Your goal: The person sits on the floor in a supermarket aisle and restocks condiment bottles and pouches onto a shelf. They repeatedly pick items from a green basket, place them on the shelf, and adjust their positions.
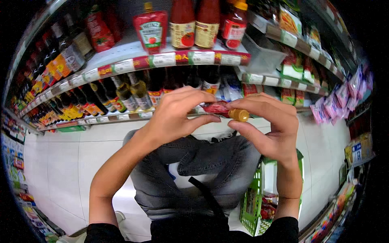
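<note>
Between my two hands, above my knees, is a red squeeze pouch (216,107) with a gold-coloured screw cap (239,115) pointing to the right. My left hand (182,114) pinches the far end of the pouch between fingers and thumb. My right hand (267,121) has its fingertips on the pouch by the cap, the thumb just below the cap. Behind them, a Heinz ketchup pouch (151,32) stands upright on the shelf, beside glass bottles of red sauce (182,25) and a smaller red bottle with a yellow cap (234,29).
Shelf edges with price tags (164,59) run across in front. Dark sauce bottles (139,91) line the lower shelf. A green shopping basket (258,194) with red packages stands on the floor by my right forearm. Pink packets (337,101) hang at the right.
</note>
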{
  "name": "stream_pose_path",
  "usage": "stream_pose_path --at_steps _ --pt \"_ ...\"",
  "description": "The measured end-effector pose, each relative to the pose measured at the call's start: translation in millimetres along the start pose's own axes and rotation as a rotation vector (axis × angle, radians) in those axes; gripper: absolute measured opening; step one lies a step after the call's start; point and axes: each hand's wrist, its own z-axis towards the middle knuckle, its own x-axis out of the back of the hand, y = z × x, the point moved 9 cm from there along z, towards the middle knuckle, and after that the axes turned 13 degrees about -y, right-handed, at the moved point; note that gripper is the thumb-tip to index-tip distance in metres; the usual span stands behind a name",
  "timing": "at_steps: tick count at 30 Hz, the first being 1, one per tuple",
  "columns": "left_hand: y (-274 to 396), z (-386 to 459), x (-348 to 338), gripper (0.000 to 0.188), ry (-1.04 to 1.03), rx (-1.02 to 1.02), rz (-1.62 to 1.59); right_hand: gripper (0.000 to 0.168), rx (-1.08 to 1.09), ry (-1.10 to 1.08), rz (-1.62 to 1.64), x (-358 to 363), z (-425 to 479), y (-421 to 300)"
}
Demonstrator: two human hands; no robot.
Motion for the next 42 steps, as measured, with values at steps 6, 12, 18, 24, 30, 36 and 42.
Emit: stream_pose_path --at_steps 6,12,18,24,30,36,42 --pt "20 -26 120 0.049 0.320 -0.114 0.586 0.038 0.432 0.045 -0.219 -20 91 -59" --pt "-3 -42 211 0.047 0.618 -0.091 0.841 0.019 0.655 0.122 -0.547 -37 180 -82" --pt "-106 -43 228 0.036 0.562 0.205 0.628 0.016 0.303 -0.086 -0.704 -52 283 -32" --pt "-158 -15 222 0.040 0.401 0.517 0.527 0.025 0.003 -0.209 -0.860 -56 319 17" --pt "-229 -6 207 0.045 0.133 0.677 0.306 0.034 -0.159 -0.528 -0.984 -64 328 44" --pt "-236 7 181 0.045 -0.031 0.674 -0.089 0.039 -0.232 -0.765 -0.881 -64 294 40" --pt "-246 16 170 0.044 -0.057 0.619 -0.167 0.033 -0.189 -0.856 -0.664 -68 297 54"
